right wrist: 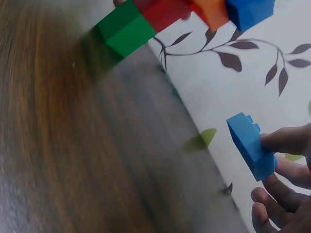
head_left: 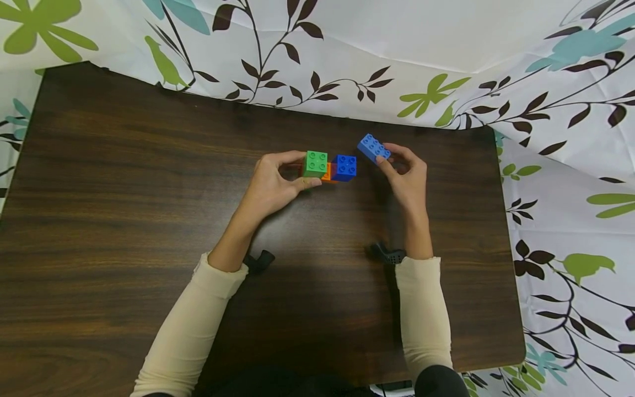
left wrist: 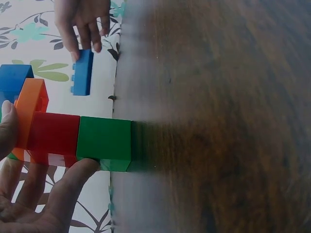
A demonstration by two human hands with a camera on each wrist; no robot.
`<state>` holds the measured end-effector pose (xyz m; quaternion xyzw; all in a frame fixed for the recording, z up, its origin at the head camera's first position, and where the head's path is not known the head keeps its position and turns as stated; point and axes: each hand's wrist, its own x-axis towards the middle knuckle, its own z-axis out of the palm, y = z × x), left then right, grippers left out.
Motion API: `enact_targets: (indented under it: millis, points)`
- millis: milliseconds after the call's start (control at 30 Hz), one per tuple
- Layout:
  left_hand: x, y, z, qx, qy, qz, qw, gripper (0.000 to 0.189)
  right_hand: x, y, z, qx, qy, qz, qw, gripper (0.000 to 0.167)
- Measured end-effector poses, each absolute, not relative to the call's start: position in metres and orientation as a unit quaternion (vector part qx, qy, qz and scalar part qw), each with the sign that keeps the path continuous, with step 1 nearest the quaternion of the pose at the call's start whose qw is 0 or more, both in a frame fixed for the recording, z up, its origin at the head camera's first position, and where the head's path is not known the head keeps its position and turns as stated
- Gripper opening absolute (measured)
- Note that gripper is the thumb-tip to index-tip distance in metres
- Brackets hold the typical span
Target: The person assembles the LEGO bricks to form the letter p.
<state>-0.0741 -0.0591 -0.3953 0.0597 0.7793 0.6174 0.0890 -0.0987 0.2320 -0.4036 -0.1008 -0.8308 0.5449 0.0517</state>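
Observation:
My left hand (head_left: 273,184) grips a joined structure of toy building bricks between thumb and fingers. In it I see a green brick (head_left: 316,162), an orange brick (left wrist: 31,109), a red brick (left wrist: 54,136) and a dark blue brick (head_left: 345,167) at the right end. Another green brick (left wrist: 105,141) sits beyond the red one at the structure's lower end. My right hand (head_left: 409,176) pinches a lighter blue eight-stud brick (head_left: 373,148) by one end, tilted, apart from the structure and to its right. The left fingers hide part of the structure.
A dark wooden table (head_left: 124,248) lies beneath both hands. Behind it and along its right side hangs a white curtain (head_left: 347,55) with leaves and birds. A dark strap-mounted device (head_left: 259,262) sits at the left wrist, a similar device (head_left: 388,253) at the right.

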Motion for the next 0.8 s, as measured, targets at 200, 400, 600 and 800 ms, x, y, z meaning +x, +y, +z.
enact_targets:
  millis: [200, 400, 600, 800]
  points:
    - [-0.074, -0.059, -0.396, 0.062, 0.778, 0.619, 0.088, 0.049, -0.093, 0.225, -0.387, -0.077, -0.827, 0.554, 0.054, 0.030]
    - [-0.074, -0.059, -0.396, 0.061, 0.779, 0.617, 0.090, 0.049, -0.086, 0.218, -0.370, -0.044, -0.827, 0.558, 0.059, 0.030]
    - [-0.075, -0.059, -0.397, 0.060, 0.779, 0.617, 0.090, 0.050, -0.079, 0.211, -0.356, -0.011, -0.828, 0.557, 0.060, 0.030]
    - [-0.075, -0.060, -0.397, 0.059, 0.781, 0.615, 0.091, 0.050, -0.074, 0.204, -0.346, 0.017, -0.830, 0.554, 0.067, 0.031]
